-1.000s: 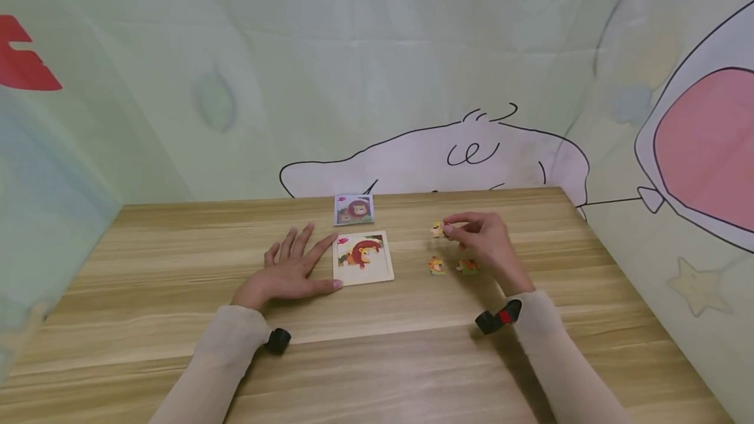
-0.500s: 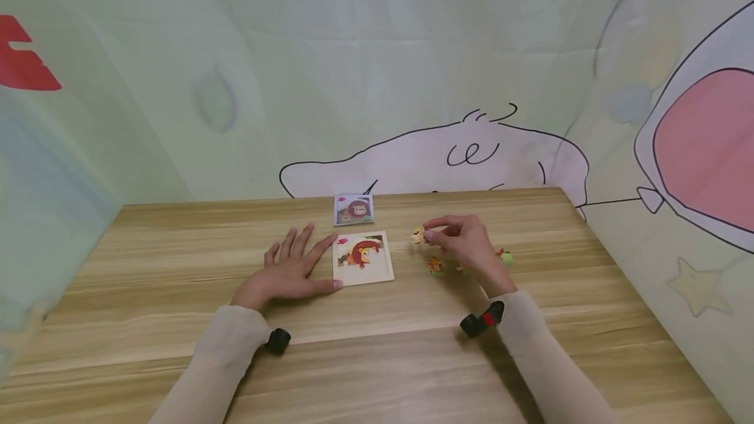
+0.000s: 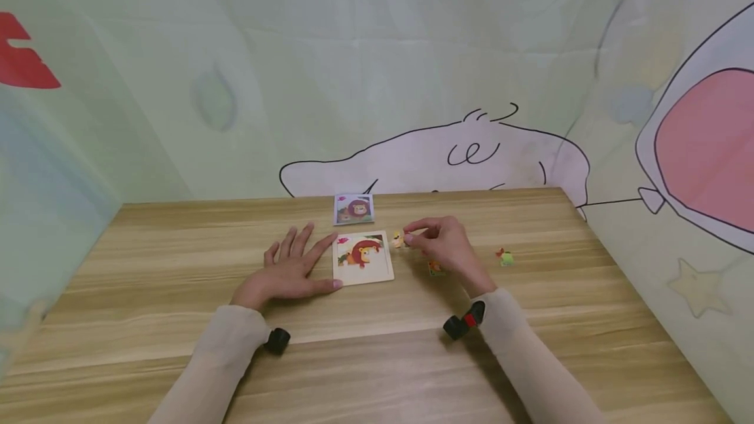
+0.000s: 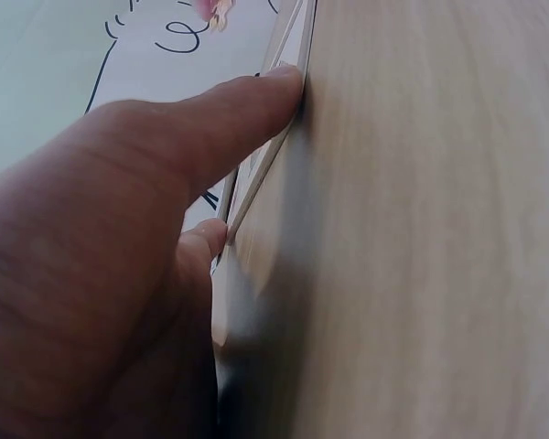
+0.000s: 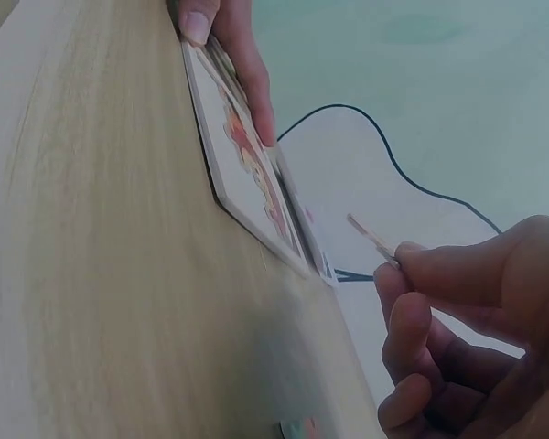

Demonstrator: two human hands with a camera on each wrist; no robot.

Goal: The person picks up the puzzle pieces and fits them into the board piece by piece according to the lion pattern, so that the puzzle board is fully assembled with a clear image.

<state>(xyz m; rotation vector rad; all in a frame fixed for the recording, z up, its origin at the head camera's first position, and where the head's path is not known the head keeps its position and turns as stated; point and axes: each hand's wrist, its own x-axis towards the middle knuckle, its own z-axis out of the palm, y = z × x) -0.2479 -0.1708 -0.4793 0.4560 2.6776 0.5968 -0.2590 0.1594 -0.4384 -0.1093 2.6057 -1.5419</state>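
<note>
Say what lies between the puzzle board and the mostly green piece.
In the head view, the right hand, the pinched piece and a partly hidden orange piece are between them; the hand may hide more.

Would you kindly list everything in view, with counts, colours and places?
table: 1, wood-brown, foreground
board: 1, pale, part-filled lion picture, mid-table
card: 1, multicoloured, beyond the board
held piece: 1, mostly yellow, by the board
orange piece: 1, orange, right of the board, partly hidden
green piece: 1, green and red, farther right
backdrop: 1, pale green, behind the table
sleeves: 2, pale, on the arms
wrist cameras: 2, black, near the sleeves
left hand: 1, bare, touching the board
right hand: 1, bare, pinching the held piece
</note>
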